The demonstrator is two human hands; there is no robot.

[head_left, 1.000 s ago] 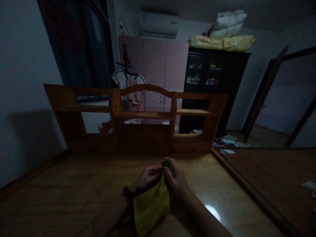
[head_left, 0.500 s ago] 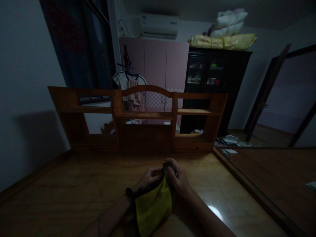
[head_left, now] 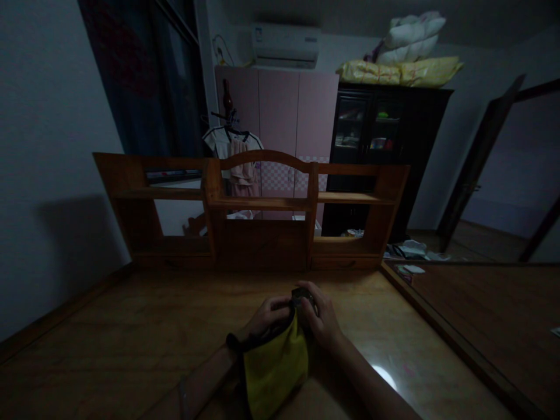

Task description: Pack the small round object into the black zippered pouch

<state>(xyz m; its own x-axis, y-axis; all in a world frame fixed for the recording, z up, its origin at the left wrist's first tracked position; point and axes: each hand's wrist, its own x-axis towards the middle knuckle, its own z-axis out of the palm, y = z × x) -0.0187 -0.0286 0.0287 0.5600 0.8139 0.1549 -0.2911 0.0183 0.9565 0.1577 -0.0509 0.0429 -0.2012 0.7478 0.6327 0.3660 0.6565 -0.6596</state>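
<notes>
Head view, right grip: the right hand (head_left: 322,319) is closed around a small dark, glinting object (head_left: 300,293), thumb across its near side and fingers over the far side; dim light hides what it is.
Left grip: fingers of the left hand (head_left: 266,317) are curled in, pinching the gathered upper end of a yellow cloth (head_left: 278,368) right beside the object.
Cloth: dark-edged, its top meeting the dark object between the hands, its broad part hanging down between the forearms toward the near edge of the view.
Left wrist: a dark band (head_left: 233,342) sits around it, with a thin bracelet (head_left: 183,399) farther up the forearm.
Surface: the wooden surface (head_left: 153,332) spreads beneath both hands, with a bright reflection (head_left: 384,377) beside the right forearm.
Hutch: a wooden shelf unit (head_left: 262,203) with an arched middle stands along the far side, well apart from the hands.
Beyond: garments (head_left: 242,164) hang in front of a pink wardrobe (head_left: 279,111); a black cabinet (head_left: 422,125) stands to its right, carrying yellow bundles (head_left: 426,71).
Above: a white air conditioner (head_left: 285,44) is mounted over the wardrobe.
Far right: a dark door (head_left: 483,154) stands ajar.
</notes>
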